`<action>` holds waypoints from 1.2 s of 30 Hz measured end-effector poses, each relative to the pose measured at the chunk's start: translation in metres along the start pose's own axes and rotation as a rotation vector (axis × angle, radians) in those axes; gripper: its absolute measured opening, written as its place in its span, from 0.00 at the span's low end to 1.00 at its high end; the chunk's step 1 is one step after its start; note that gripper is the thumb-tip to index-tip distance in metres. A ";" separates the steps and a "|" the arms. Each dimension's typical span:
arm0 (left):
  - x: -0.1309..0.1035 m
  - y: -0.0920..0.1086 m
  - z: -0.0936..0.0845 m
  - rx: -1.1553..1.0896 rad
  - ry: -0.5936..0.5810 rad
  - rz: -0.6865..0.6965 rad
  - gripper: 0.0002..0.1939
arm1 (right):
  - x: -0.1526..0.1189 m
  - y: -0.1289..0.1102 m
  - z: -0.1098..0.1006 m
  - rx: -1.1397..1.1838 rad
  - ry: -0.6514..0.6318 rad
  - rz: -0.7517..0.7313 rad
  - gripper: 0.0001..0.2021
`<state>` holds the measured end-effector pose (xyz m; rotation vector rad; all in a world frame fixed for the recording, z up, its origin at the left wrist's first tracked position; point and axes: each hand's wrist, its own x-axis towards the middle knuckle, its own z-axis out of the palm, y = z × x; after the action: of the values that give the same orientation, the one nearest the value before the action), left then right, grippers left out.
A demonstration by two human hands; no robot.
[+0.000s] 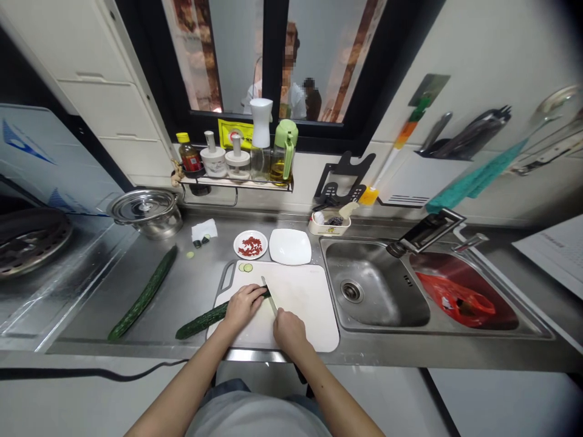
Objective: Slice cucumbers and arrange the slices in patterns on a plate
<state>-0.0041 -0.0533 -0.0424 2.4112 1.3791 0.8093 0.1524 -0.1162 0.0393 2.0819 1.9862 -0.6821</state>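
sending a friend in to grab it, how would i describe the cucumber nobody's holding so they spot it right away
Find the white cutting board just left of the sink on the steel counter. Look further left, in front of the lidded pot, for a long green cucumber lying slanted. Unlike the other cucumber, under the left hand, it lies wholly off the board, untouched.
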 end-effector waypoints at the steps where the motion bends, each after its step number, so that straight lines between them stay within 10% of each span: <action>1: 0.000 0.001 -0.001 0.000 -0.007 -0.008 0.13 | 0.000 0.001 -0.001 -0.001 -0.002 0.002 0.17; 17: 0.004 0.014 -0.018 -0.073 -0.070 -0.183 0.14 | -0.002 0.031 -0.018 -0.112 0.082 0.050 0.16; 27: 0.014 0.003 -0.024 -0.294 0.208 -0.429 0.17 | -0.005 0.052 -0.015 -0.210 0.363 0.049 0.21; 36: 0.034 0.023 -0.047 -0.249 -0.107 -0.257 0.19 | -0.007 0.065 -0.008 -0.266 0.574 -0.092 0.22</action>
<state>-0.0016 -0.0390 0.0181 2.0104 1.4170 0.7258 0.2176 -0.1249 0.0382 2.1891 2.3000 0.2001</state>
